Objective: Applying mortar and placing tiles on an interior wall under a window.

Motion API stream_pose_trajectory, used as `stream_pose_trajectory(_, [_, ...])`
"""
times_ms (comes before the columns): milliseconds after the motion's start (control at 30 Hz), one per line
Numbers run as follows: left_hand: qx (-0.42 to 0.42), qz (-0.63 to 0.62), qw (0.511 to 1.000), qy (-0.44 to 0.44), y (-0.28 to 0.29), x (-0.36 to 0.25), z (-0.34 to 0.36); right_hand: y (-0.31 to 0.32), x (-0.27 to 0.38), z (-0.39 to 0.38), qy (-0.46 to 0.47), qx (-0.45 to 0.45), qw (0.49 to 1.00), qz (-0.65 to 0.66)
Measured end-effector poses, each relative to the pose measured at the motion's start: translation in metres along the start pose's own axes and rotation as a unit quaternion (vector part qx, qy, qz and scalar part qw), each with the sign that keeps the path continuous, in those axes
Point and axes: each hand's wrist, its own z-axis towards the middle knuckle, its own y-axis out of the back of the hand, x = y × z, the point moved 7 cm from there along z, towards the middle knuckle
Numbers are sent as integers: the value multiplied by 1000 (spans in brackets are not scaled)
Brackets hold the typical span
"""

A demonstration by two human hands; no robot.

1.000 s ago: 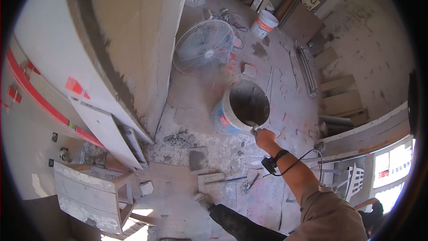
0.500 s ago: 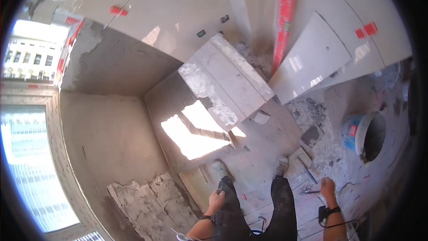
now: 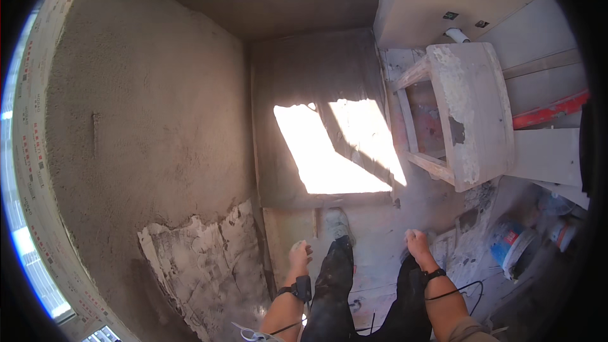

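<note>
My left hand hangs beside my left leg with its fingers curled in, and nothing shows in it. A dark wristband with a small box sits on that wrist. My right hand is held over my right leg, loosely fisted, also with nothing visible in it; a dark band and a thin cable run about that wrist. Neither hand touches a thing that I can see. Close by my left foot, a narrow strip lies on a pale board. A plaster-splashed wooden stool stands ahead to the right.
Grey rendered wall rises on the left beside a window frame. Crumpled, mortar-stained sheeting lies below it. Sunlight falls on a raised dark slab ahead. A blue-and-white bucket and a red bar are at the right.
My view has swung, bringing the left wall and dark slab nearer the middle and the stool to the right. My right hand has come inward from near floor tools; my left has risen slightly.
</note>
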Motion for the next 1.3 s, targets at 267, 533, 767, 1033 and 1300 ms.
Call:
stream_pose_trajectory(267, [14,-178,982,61,18,-19,81,-33,-49,66,-89,-32,993,73])
stream_pose_trajectory(533, [26,-354,933,57,-9,0,189,-82,-141,163,-258,-52,938,226])
stream_pose_trajectory(767, [56,-496,866,39,-42,-21,221,-128,-154,214,-194,-70,934,293])
stream_pose_trajectory(1033, [-31,-514,855,63,-41,-25,208,-130,-114,211,-189,-19,934,302])
stream_pose_trajectory(1300, [-21,-492,871,-2,-27,-46,184,-94,-55,179,-130,-15,968,213])
